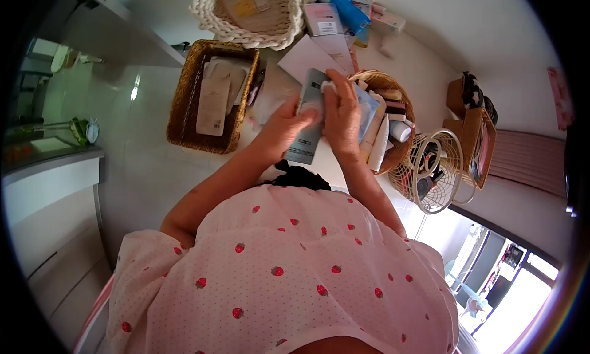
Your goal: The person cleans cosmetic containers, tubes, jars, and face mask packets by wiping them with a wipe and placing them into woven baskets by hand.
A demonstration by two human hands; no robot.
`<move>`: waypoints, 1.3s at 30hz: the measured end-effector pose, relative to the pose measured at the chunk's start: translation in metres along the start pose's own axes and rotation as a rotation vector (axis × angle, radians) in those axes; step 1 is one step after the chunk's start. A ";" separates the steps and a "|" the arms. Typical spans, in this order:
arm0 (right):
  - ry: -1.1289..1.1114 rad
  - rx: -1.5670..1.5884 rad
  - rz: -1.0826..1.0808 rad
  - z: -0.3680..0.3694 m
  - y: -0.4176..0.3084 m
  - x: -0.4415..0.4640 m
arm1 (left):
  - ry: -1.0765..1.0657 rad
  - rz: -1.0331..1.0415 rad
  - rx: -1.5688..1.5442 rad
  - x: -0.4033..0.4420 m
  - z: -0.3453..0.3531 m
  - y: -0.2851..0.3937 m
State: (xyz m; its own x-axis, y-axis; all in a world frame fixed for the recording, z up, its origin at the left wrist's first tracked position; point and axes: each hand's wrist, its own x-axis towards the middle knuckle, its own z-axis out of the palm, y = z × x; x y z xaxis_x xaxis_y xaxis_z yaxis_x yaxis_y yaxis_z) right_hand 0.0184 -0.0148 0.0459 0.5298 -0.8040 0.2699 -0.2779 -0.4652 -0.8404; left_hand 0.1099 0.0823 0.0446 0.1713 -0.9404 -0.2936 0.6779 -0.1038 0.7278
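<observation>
I see a box (302,149) between the person's left hand (285,128) and right hand (343,117); left of it, a basket (179,102) holding packets (212,108); beyond that, a second basket (206,17); right, a third basket (410,111) holding tubes (379,148), beside a fourth basket (440,197)

We could spell no word: dark capitals at the lower end of the flat grey-blue box (306,142) were blurred. We saw a barcode-like mark on the beige card packet (213,105) near the lower edge of the rectangular brown woven basket (179,108), and a white label (326,27) on the pale pink box (321,15).
</observation>
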 end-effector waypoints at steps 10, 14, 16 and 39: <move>-0.114 0.317 0.193 0.070 -0.008 -0.041 | 0.422 0.266 0.336 -0.027 -0.066 0.010; -0.013 0.506 0.222 0.072 -0.020 -0.035 | 0.311 0.159 0.193 -0.036 -0.039 0.010; -0.021 0.648 0.377 0.051 -0.027 -0.024 | 0.198 0.019 0.064 -0.039 -0.037 0.003; 0.110 -0.475 0.297 -0.069 0.031 -0.076 | -0.137 0.747 1.334 0.068 0.039 -0.059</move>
State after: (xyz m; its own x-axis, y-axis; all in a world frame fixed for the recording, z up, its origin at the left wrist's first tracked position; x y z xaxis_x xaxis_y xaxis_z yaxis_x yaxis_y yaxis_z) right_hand -0.0859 0.0061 0.0318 0.2946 -0.9476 0.1232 -0.7454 -0.3086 -0.5909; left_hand 0.0536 0.0118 0.0058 0.0544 -0.9220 0.3835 -0.6577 0.2559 0.7085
